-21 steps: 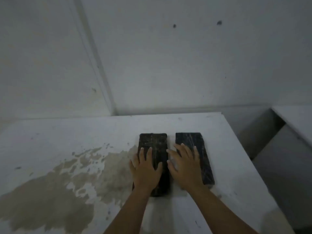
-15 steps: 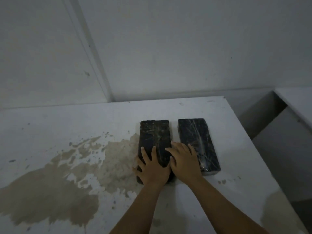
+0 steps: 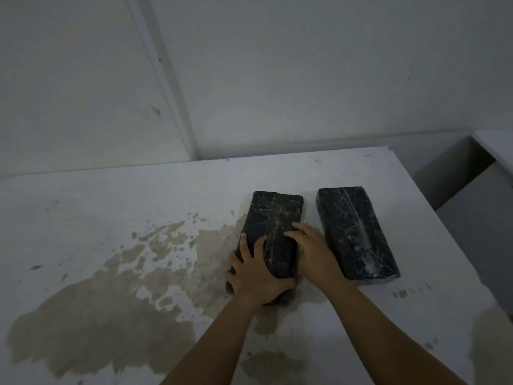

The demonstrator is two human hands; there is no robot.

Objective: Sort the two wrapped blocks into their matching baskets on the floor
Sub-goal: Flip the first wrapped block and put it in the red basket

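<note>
Two dark wrapped blocks lie side by side on a white table (image 3: 111, 207). Both my hands are on the left block (image 3: 274, 215). My left hand (image 3: 256, 270) grips its near left end, fingers spread over the top. My right hand (image 3: 313, 251) holds its right side, fingers curled onto the top. The block's near end looks slightly raised and tilted. The right block (image 3: 355, 232), with shiny creased wrap, lies flat and untouched just right of my right hand. No baskets are in view.
A large brown stain (image 3: 116, 301) spreads over the table's left and middle. A white wall (image 3: 277, 79) stands right behind the table. The table's right edge drops into a gap (image 3: 458, 173), with another white surface (image 3: 497, 145) beyond it.
My right hand has left the right block and moved onto the left block's right side. My left hand has closed around the near end. The view has tilted down.
</note>
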